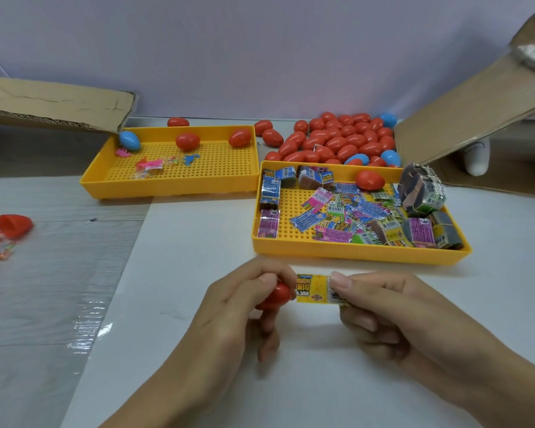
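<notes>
Left hand (pixel 229 307) grips egg (pixel 276 298), right hand (pixel 393 313) — "DIN" label (pixel 314 289)

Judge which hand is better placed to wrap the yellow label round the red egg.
The right hand, probably: it pinches the free end of the yellow label, whose other end meets the red egg. The left hand grips that egg and looks suited to holding it steady.

Toy-packing bench: egg pile (pixel 337 140), label tray (pixel 352 252).
</notes>
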A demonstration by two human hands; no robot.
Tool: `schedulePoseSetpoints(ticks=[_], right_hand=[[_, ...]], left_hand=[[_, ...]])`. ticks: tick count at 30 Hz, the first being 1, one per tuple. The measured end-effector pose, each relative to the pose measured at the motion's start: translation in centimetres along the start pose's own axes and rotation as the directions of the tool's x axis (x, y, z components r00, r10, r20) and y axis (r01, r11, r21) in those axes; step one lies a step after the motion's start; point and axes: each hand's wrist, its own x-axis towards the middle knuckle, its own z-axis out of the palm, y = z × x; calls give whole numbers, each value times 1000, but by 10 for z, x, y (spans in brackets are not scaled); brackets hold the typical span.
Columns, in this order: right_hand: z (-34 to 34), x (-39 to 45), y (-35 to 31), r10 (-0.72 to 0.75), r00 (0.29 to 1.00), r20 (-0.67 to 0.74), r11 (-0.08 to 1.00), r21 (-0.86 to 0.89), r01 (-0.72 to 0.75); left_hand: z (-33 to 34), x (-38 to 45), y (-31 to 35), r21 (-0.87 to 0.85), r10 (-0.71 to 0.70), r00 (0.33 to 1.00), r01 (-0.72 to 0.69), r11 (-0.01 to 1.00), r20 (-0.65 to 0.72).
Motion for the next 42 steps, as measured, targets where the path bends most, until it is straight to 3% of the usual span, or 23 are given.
schedulePoseSetpoints(ticks=[4, 7, 11, 13, 15, 17, 19, 21, 23, 25, 28, 30, 33, 42], right_hand=[[3, 1, 1, -3, 1000, -22, 1000, -13, 3], [4, 1, 1, -53, 997, -59, 997, -53, 50], [9, 2, 3, -322, 928, -189, 940, -178, 290], [7, 1, 7, -568, 802, -185, 792, -387, 471], [5, 0, 12, -786, 618, -13, 436, -720, 539], [5, 0, 17, -865, 484, 134, 140, -861, 489], [6, 3, 18, -897, 409, 168, 23, -906, 422], [6, 6, 18, -915, 367, 171, -21, -926, 378], [6, 6, 19, -919, 369, 140, 11, -925, 380], [5, 5, 18, -901, 429, 70, 136, -892, 432], [9, 2, 14, -735, 665, -132, 598, -588, 545], [9, 1, 13, -579, 797, -172, 798, -321, 511], [12, 2, 12, -467, 874, -137, 874, -221, 432], [13, 1, 12, -441, 891, -108, 892, -161, 423]], left_hand=[[3, -2, 0, 189, 78, 997, -79, 979, 10], [4, -1, 1, 193, 149, 989, -141, 971, -24], [3, 0, 1, 122, 110, 990, -99, 988, -88], [2, 0, 1, 66, 67, 989, -58, 996, -128], [2, 0, 2, -3, 19, 991, -20, 1000, -130], [3, -1, 4, -47, -13, 994, 8, 999, -106], [4, -2, 5, -76, -41, 997, 36, 996, -69], [5, -4, 6, -103, -68, 997, 65, 993, -27], [7, -5, 6, -120, -82, 997, 81, 989, 0], [8, -5, 6, -126, -77, 997, 77, 989, 8], [6, -4, 5, -92, -37, 999, 36, 995, -18], [4, -4, 6, -29, 11, 999, -12, 1000, -32], [6, -4, 5, 24, 44, 999, -43, 999, -27], [2, -2, 0, -36, 2, 1000, -2, 999, -7]])
